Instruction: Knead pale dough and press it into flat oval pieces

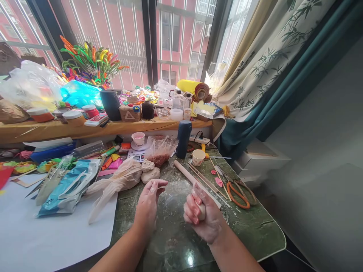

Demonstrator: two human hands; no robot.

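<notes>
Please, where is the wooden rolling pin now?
In the head view, the rolling pin lies right of center on the green table, just left of the thin sticks, partly behind the right hand.

Shows green bamboo leaves [269,62] on a long cream cloth curtain [249,81], plain teal on a long cloth drape [245,133], orange on a looped scissor handle [246,205], off-white on a rounded dough lump [202,212], whitish smears over a flat dark-green tabletop [167,234].
</notes>
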